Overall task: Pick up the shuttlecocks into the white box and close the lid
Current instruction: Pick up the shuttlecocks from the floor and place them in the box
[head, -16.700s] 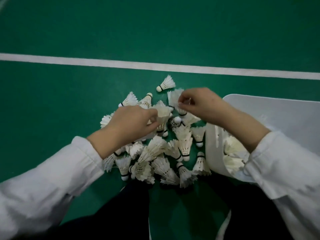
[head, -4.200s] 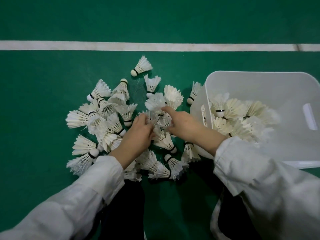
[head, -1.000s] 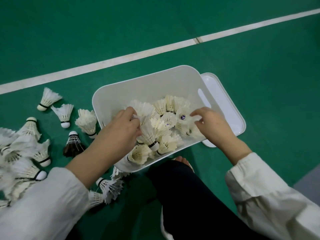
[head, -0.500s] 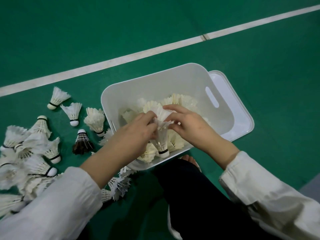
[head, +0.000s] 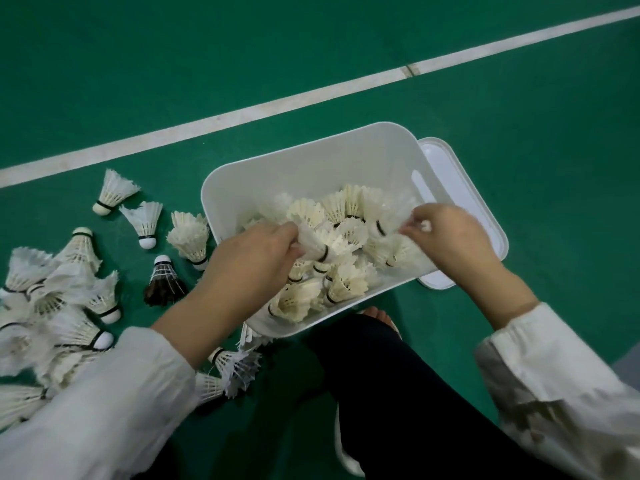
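The white box (head: 311, 157) sits on the green floor, open, with several white shuttlecocks (head: 346, 282) piled inside. Its lid (head: 460, 188) lies flat under the box's right side. My left hand (head: 252, 258) is over the box and grips a shuttlecock (head: 313, 242) by its feathers. My right hand (head: 450, 237) is over the box's right part and pinches another shuttlecock (head: 389, 216) by the feather skirt. Several more white shuttlecocks (head: 69, 306) lie on the floor to the left, along with one dark-feathered shuttlecock (head: 162, 282).
A white court line (head: 311, 95) crosses the floor behind the box. My dark-trousered legs (head: 398, 393) and a bare foot (head: 379, 315) are just in front of the box. A few shuttlecocks (head: 235, 368) lie under my left forearm.
Half a second ago both hands met on one spot in the middle of the box. Now they have drawn apart, each holding a shuttlecock, the right hand moved to the right.
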